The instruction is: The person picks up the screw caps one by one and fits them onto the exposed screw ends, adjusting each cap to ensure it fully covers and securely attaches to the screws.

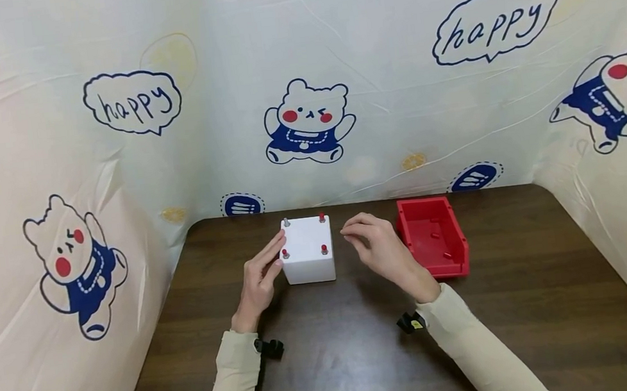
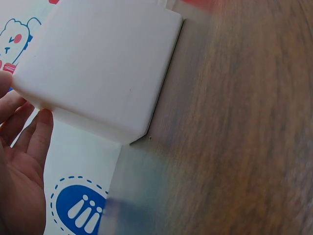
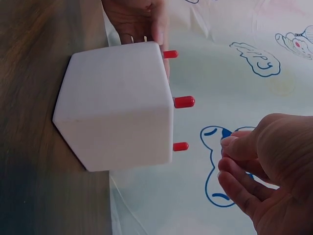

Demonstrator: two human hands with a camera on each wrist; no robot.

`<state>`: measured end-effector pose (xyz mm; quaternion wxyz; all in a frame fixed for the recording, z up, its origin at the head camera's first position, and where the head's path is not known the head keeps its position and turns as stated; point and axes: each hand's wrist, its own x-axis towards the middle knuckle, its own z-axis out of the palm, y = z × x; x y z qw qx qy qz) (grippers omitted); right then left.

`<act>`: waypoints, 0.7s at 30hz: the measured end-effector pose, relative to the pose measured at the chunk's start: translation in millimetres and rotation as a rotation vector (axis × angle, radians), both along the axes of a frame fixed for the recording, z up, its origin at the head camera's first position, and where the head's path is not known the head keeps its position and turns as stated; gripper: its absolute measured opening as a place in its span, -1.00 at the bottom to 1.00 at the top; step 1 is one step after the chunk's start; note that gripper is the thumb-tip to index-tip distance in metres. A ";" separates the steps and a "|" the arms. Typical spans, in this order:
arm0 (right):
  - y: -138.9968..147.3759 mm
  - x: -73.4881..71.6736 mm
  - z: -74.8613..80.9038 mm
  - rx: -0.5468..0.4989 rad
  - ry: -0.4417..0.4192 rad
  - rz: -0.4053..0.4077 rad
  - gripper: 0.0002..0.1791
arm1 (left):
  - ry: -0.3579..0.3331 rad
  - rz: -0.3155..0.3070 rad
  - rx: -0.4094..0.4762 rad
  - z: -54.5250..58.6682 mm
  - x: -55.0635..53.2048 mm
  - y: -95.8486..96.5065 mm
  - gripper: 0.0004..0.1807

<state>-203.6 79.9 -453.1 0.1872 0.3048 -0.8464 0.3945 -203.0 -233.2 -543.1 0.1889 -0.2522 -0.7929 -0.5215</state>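
Observation:
A white box [image 1: 307, 239] stands on the table with small metal posts at its top corners. Red caps [image 1: 324, 249] cover three of these; the back left post [image 1: 285, 222] is bare metal. My left hand [image 1: 258, 284] rests against the box's left side, its fingers extended and the thumb near the front corner. To the right of the box hovers my right hand [image 1: 380, 249], apart from it, thumb and fingertips drawn together. In the right wrist view no object shows at the right hand's fingertips [image 3: 229, 141]; whether something small is hidden there I cannot tell.
A red open bin [image 1: 461, 249] sits right of the box, behind my right forearm, with small red caps [image 1: 436, 234] inside. Printed cloth [image 1: 294, 30] hangs behind the dark wooden table [image 1: 332, 361] and along both its sides.

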 end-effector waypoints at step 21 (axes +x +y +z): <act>28.8 -0.6 -3.4 0.048 -0.007 -0.085 -0.67 | -0.022 0.001 -0.010 -0.1 0.7 -2.0 -0.51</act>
